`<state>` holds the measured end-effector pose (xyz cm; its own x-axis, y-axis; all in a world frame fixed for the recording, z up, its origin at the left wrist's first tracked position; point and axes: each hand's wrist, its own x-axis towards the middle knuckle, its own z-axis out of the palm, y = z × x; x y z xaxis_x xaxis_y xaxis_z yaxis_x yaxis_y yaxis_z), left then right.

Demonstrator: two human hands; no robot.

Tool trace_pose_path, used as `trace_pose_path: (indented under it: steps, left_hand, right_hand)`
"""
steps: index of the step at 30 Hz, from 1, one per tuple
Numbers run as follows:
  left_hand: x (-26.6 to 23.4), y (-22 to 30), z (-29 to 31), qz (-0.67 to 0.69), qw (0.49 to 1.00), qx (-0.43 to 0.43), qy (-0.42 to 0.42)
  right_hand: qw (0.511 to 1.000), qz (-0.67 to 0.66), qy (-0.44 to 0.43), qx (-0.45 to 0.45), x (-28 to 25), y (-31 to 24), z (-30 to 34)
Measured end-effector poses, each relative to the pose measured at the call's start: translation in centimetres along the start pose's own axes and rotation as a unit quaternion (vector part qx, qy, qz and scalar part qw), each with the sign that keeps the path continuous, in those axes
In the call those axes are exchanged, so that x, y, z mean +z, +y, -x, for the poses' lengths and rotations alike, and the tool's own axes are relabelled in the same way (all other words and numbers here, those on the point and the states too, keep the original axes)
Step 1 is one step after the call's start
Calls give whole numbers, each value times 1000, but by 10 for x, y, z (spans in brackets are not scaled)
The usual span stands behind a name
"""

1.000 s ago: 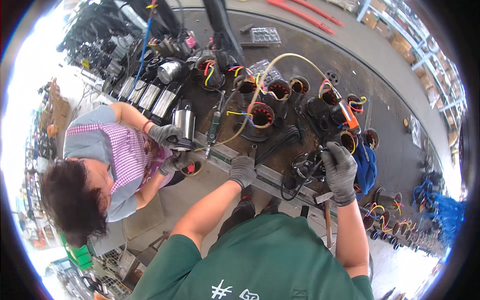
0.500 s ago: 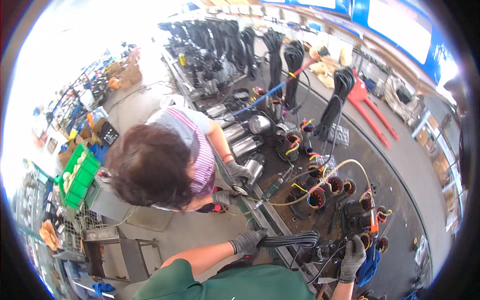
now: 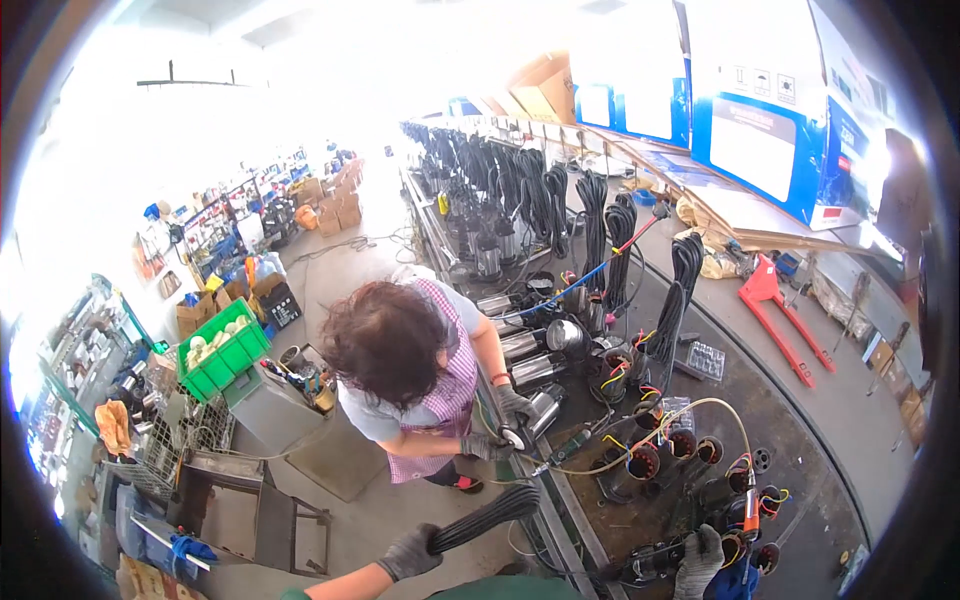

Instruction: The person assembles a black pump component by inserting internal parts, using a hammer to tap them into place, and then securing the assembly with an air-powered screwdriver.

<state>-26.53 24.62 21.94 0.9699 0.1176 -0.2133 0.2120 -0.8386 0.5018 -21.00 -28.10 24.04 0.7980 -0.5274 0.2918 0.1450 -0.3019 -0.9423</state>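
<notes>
In my left hand (image 3: 410, 553), in a grey glove, is a bundled coil of black cable (image 3: 490, 515), gripped at one end and held out over the bench's near edge. My gloved right hand (image 3: 700, 565) is lower right over the bench, its fingers curled. A thin end of the black cable seems to be in them, though the dark background makes this hard to see. Beside that hand lies a dark cylindrical motor part (image 3: 655, 560). Open motor housings (image 3: 642, 462) with coloured wires stand just beyond it.
Across from me a co-worker (image 3: 420, 370) in grey gloves handles a shiny metal cylinder (image 3: 545, 408). A green-handled tool (image 3: 572, 443) and a pale hose (image 3: 715, 402) lie on the bench (image 3: 800, 470). A red pallet jack (image 3: 780, 310) stands beyond, a green crate (image 3: 222, 345) to the left.
My left hand has moved left and down with the cable coil, off the bench top. My right hand sits lower in view. The view has tilted up, showing more of the room.
</notes>
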Motion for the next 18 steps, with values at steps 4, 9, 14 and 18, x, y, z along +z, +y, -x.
trace_pose_path:
  steps: [4, 9, 14, 18]
  left_hand:
    - [-2, -29, 45, -16, 995, -28, 92]
    - [-7, -48, 73, 15, 989, -22, 147]
    - [-5, -68, 78, 39, 983, -37, 175]
    - [6, -98, 74, 31, 981, -36, 189]
  right_hand:
    - [999, -37, -33, -6, -5, 16, 0]
    - [995, -42, -57, 73, -8, 18, -5]
    - [996, -22, -56, 62, 10, 4, -4]
    - [995, 34, -89, -11, 35, -23, 13]
